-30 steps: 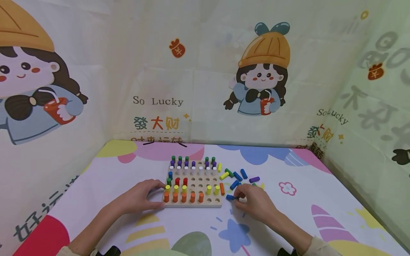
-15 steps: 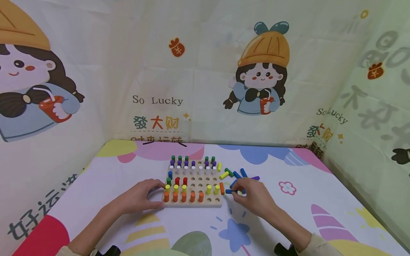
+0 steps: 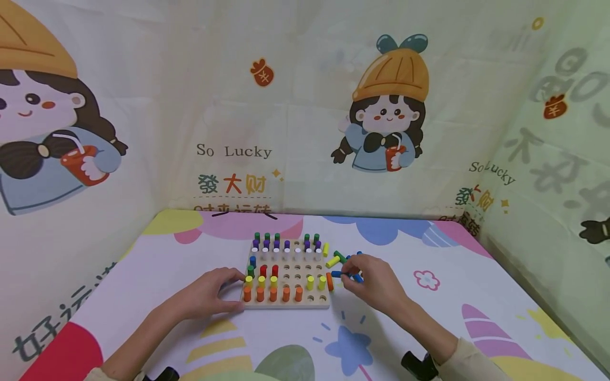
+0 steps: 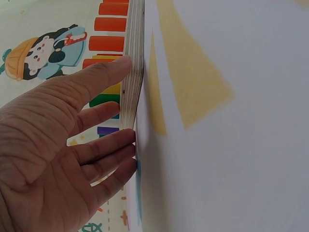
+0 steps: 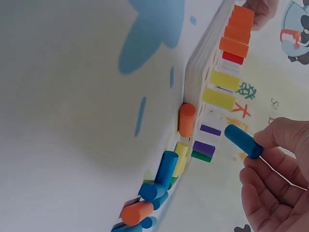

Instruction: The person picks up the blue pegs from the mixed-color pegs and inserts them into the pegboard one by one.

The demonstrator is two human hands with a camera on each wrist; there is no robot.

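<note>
Presently: right hand on a blue peg, left hand at the board

Wall cloth (image 3: pixel 305 127) carries print. Legible on the back panel: "So Lucky" (image 3: pixel 234 151), with large coloured characters 發大财 (image 3: pixel 232 184) beneath; a further line of characters is cut off by the table edge. "So Lucky" repeats, bent, to the right. Red pouch print (image 3: pixel 262 72) bears a ¥ mark.

Right hand (image 3: pixel 374 280): thumb and fingertips pinch one blue peg (image 5: pixel 243 140), its free end projecting toward the pegboard (image 3: pixel 312 305). Peg sits just beside the board's right edge, near a loose orange peg (image 5: pixel 187 120).

Left hand (image 3: pixel 212 293): fingers extended and spread from the thumb, tips touching the board around its near left corner; nothing pinched.

Board lies flat on the patterned tablecloth (image 3: pixel 286 333). Five orange pegs (image 3: pixel 273 294) stand in the nearest row, two holes bare at its right end. Yellow row behind: three at left, two at right. White row (image 3: pixel 287 254) holds seven. Loose blue, yellow and green pegs lie right of the board, partly behind the right hand.
</note>
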